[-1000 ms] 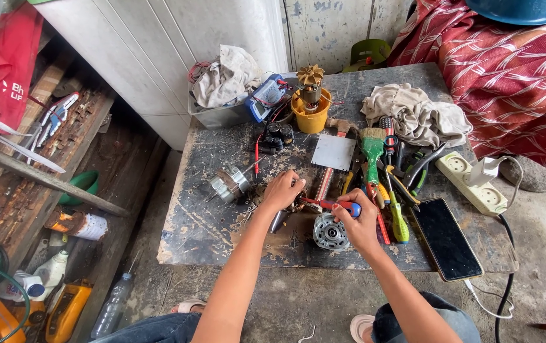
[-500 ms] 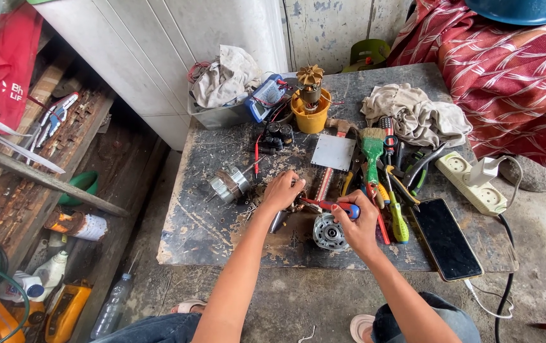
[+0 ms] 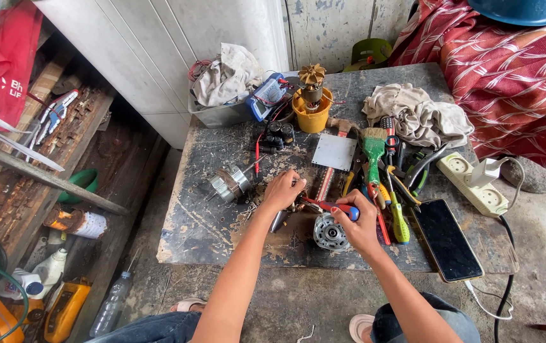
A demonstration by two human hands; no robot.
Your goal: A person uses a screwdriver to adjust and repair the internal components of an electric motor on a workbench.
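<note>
The left hand [image 3: 282, 189] lay palm down on the dark, scratched worktop [image 3: 203, 222], its fingers curled together over a small part that stayed hidden beneath them; whether they gripped it I could not tell. The right hand [image 3: 357, 222] was clamped on the red and blue handle of a screwdriver [image 3: 333, 207], whose shaft ran from that hand towards the left hand and met it at the fingertips. Just below the screwdriver, touching the inner side of the right hand, sat a round metal motor part [image 3: 329, 232]. A short metal cylinder [image 3: 279, 220] lay tilted just under the left wrist. Beyond the left hand's outer side, near but apart, rested a silver motor housing [image 3: 230, 183] with its shaft pointing towards the hand. Ahead of both hands lay a flat grey metal plate [image 3: 334, 151], and further ahead a yellow cup [image 3: 312, 118] holding a brass-coloured fan rotor. To the outer side of the right hand were a green-handled brush [image 3: 373, 148], a heap of pliers and screwdrivers [image 3: 395, 190], and a black phone [image 3: 447, 239] lying flat, with a white power strip [image 3: 472, 183] beyond it
</note>
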